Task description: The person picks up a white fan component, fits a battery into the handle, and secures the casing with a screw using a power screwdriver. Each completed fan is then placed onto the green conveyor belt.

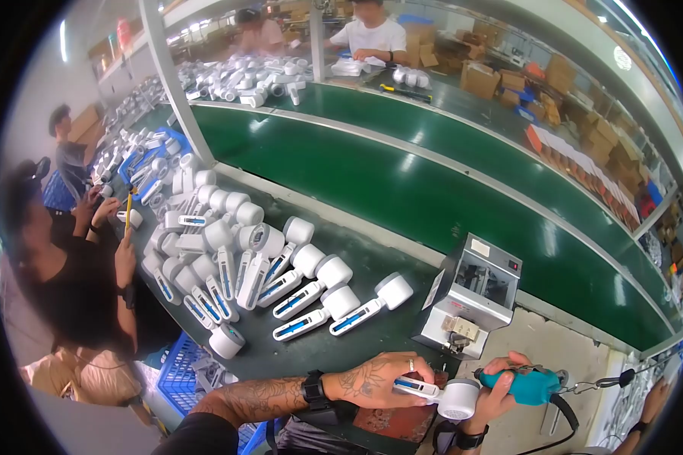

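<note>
My left hand (379,383) is closed around the handle of a white device (458,400) with a cylindrical head and a blue strip along its handle. Its head points to the right, close to my right wrist. In my right hand (499,387) is a teal electric screwdriver (535,386), lying nearly level, with a black cable and a metal hook and cord at its rear end. Its tip lies near my right fingers and is hard to make out. Below my left hand lies a reddish worn mat (395,423).
Similar white devices (296,292) are spread in a pile on the dark bench to the left. A grey screw feeder (470,292) stands just beyond my hands. Behind it runs a green conveyor belt (341,178). A blue crate (178,375) sits below left; co-workers are left and across.
</note>
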Demonstrator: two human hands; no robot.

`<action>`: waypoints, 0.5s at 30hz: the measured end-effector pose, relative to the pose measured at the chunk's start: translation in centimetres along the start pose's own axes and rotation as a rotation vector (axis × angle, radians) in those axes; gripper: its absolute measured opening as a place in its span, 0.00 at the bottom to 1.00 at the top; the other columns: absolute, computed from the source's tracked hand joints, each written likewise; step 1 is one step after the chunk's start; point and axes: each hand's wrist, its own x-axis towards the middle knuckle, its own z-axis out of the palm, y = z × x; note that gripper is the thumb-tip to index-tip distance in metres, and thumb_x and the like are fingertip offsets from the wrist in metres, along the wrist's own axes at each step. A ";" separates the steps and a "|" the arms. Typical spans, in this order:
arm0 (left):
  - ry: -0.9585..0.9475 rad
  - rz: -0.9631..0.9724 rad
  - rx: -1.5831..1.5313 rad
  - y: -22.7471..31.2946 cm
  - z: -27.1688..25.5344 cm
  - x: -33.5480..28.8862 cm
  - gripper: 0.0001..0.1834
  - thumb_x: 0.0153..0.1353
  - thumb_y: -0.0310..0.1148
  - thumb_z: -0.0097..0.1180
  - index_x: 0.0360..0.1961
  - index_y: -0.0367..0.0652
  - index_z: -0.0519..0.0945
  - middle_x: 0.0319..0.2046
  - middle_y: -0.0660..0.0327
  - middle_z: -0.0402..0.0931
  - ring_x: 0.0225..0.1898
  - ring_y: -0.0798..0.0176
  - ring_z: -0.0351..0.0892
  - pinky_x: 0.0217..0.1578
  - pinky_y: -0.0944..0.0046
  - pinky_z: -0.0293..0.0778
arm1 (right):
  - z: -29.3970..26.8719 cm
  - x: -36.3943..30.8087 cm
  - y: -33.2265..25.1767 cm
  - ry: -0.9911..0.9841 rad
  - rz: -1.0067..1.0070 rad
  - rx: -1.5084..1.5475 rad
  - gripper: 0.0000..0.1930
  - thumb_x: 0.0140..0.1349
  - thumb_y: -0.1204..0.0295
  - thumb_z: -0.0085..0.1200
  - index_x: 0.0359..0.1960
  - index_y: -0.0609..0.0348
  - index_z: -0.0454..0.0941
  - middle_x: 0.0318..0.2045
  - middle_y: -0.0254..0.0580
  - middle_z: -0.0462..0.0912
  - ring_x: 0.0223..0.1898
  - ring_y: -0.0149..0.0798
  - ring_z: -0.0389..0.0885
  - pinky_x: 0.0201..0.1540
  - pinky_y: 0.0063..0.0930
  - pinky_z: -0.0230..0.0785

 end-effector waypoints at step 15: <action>-0.049 0.048 -0.032 -0.2 0.0 0.1 0.17 0.56 0.33 0.70 0.44 0.46 0.78 0.39 0.61 0.80 0.40 0.57 0.81 0.42 0.60 0.76 | 0.1 0.0 0.1 0.033 0.020 0.006 0.26 0.67 0.58 0.57 0.53 0.69 0.68 0.27 0.40 0.76 0.28 0.34 0.74 0.32 0.26 0.67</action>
